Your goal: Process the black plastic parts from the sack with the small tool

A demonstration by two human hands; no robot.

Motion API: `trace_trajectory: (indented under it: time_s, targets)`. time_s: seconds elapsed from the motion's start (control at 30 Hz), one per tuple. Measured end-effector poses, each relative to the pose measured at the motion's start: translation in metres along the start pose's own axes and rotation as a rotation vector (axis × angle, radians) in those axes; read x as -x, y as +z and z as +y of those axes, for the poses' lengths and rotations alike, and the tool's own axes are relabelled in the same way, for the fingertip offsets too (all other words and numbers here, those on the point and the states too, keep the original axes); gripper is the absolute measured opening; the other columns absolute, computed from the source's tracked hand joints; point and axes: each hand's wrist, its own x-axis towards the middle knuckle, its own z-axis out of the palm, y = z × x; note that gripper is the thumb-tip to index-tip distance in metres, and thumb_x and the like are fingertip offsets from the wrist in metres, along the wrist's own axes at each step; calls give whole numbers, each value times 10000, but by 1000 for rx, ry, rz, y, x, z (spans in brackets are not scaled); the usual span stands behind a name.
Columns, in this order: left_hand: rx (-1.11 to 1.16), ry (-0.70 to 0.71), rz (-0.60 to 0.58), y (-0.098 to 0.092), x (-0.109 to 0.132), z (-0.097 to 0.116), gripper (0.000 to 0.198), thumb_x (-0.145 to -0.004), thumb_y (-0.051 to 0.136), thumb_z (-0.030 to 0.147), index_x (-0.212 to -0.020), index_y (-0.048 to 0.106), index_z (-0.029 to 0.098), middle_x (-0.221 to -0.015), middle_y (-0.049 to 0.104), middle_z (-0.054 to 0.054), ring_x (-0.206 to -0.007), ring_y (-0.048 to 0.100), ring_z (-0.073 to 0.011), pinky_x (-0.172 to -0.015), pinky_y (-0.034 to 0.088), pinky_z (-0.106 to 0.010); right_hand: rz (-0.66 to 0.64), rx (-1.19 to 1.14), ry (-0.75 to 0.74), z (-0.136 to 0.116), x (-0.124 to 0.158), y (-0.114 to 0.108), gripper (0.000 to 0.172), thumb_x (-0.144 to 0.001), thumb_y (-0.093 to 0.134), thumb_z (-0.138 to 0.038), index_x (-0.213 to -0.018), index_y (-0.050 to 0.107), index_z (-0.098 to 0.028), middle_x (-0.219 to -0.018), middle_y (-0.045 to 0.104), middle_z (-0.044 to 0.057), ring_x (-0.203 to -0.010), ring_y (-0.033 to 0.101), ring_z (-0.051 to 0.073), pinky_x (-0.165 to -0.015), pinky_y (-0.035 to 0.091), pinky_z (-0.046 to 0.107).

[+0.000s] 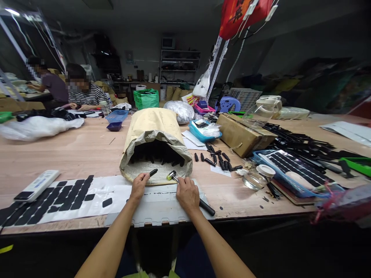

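My left hand (139, 188) pinches a small black cylindrical part (154, 172) just before the mouth of an open sack (153, 120). In my right hand (188, 194) is a small hammer (206, 207), its fingers closed round the shaft. The hammer's yellowish head points toward the sack, and its black grip sticks out behind the hand. The sack lies on its side, with dark pieces inside that I cannot make out singly. Under both hands is a grey board (155, 208) at the table's front edge.
Several black cylindrical parts (224, 164) lie right of the sack, near a cardboard box (243, 133) and a clear jar (255, 179). To the left, a white device (39, 185) rests on a sheet of black stickers (72, 195). Two people (87, 92) sit at back left.
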Motion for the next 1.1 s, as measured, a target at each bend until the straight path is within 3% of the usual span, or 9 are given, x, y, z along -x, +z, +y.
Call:
trace_trajectory:
  time_s: [0.13,0.37,0.47,0.6,0.7,1.1]
  targets:
    - [62,-34,2,1,-1,-2,573,-797,520,688,-838,725,155,-831,674,-55,-849,585,-210,-835,431,-325,3,-10,-1,0,0,0,242,-950,461,-255,-1137,614,-236,-994,580,64,-913,489,194,-730,283,305]
    - [-14,15,-5,5,3,1,535,-845,498,644,-809,740,168,-841,689,-60,-834,603,-210,-846,459,-344,-14,-25,13,0,0,-1,237,-948,465,-254,-1131,614,-239,-1001,583,56,-927,494,196,-739,283,313]
    - [168,-61,58,5,1,-1,466,-829,587,592,-807,732,150,-812,704,-64,-814,619,-197,-826,480,-330,-16,-23,8,0,0,-1,235,-949,463,-256,-1128,614,-239,-1000,582,59,-921,494,195,-739,285,313]
    - [692,-212,317,-1,-7,-4,320,-867,635,459,-772,668,154,-728,670,-25,-684,606,-113,-686,494,-231,-21,-22,11,-1,0,-3,236,-949,460,-250,-1126,615,-236,-1002,583,62,-924,495,196,-736,289,313]
    - [989,-261,390,-7,-12,-3,253,-907,617,387,-779,619,169,-694,629,3,-616,582,-75,-612,484,-179,-23,-22,13,-1,0,-3,238,-948,464,-252,-1129,616,-234,-1002,584,66,-924,494,196,-733,290,312]
    - [1135,-342,391,-11,-12,4,239,-965,533,295,-792,600,144,-685,611,-11,-588,567,-65,-569,484,-156,-26,-32,17,0,0,-2,233,-948,460,-241,-1117,620,-228,-993,583,64,-917,488,192,-734,280,306]
